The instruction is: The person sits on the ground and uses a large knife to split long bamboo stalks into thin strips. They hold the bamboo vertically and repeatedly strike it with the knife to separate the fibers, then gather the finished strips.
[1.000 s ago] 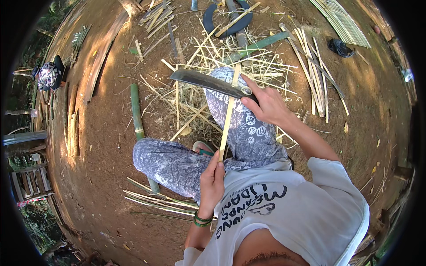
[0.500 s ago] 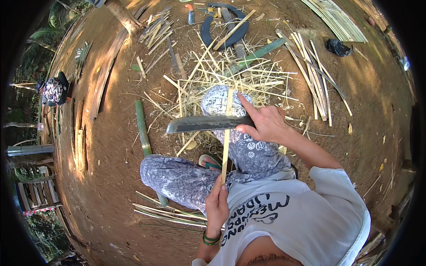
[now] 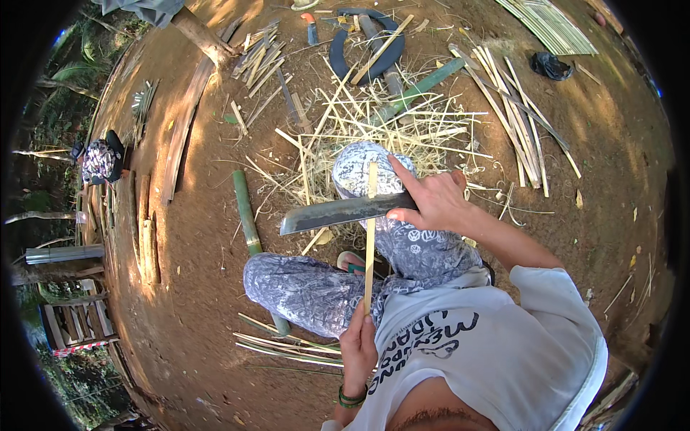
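Observation:
My right hand [image 3: 440, 204] grips a broad-bladed machete [image 3: 338, 214], its index finger stretched along my raised knee. The dark blade points left and lies across a thin, pale bamboo strip [image 3: 369, 262]. My left hand [image 3: 358, 340] pinches the near end of this strip close to my shirt. The strip runs away from me beneath the blade, and its far end rests on my patterned trouser knee [image 3: 363, 164]. My right fingers hide the machete's handle.
Pale shavings [image 3: 424, 140] are heaped beyond my knee, with a green bamboo piece [image 3: 424, 90] across them. Split strips [image 3: 517, 129] lie at right, more strips [image 3: 287, 346] at near left. A green pole [image 3: 246, 208] lies beside my left knee. A black ring-shaped object [image 3: 339, 54] lies ahead.
The bamboo strip has slid toward me under the blade, so its far end sits lower on my knee. The machete's tip has tilted nearer to me. The whole view has shifted slightly.

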Tool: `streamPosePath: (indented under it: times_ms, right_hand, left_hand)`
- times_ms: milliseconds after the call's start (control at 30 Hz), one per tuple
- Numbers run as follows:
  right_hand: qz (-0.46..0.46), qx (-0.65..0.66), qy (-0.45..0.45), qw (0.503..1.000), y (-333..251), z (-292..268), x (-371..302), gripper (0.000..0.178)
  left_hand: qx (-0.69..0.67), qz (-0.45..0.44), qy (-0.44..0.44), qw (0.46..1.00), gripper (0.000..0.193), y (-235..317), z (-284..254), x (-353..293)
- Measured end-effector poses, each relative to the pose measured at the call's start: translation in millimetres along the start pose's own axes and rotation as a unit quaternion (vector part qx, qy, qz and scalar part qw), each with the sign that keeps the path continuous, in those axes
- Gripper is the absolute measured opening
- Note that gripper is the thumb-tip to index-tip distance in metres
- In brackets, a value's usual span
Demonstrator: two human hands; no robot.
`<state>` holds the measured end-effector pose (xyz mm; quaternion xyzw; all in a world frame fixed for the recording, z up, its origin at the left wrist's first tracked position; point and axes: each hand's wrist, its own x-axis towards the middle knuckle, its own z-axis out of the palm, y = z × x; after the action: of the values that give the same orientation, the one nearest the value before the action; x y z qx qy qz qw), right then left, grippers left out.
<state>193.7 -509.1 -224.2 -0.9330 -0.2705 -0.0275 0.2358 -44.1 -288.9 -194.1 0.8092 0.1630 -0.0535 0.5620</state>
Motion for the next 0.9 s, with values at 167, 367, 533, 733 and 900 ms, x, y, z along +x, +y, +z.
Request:
streamPosePath:
  times_ms: [167, 367, 533, 733, 900]
  right_hand:
    - [0.011, 0.015, -0.006, 1.0, -3, 1, 0, 0.103]
    - [0.03, -0.008, 0.007, 0.999, -4, -1, -3, 0.101]
    - [0.03, 0.056, 0.024, 0.998, 2, 4, -1, 0.084]
    - [0.209, 0.253, 0.164, 0.93, 40, 10, 5, 0.052]
    - [0.166, 0.37, 0.106, 0.908, -3, -29, -1, 0.045]
  left_hand:
    - [0.013, 0.0, 0.003, 1.0, 0.037, 2, -4, -11]
    - [0.025, 0.005, 0.014, 1.0, 0.036, -9, -11, -26]
    - [0.062, 0.007, 0.029, 0.998, 0.036, -27, -14, -51]
    - [-0.079, -0.164, 0.093, 0.979, 0.036, -36, -23, -86]
    - [-0.063, -0.022, 0.102, 0.993, 0.04, -42, -9, -41]
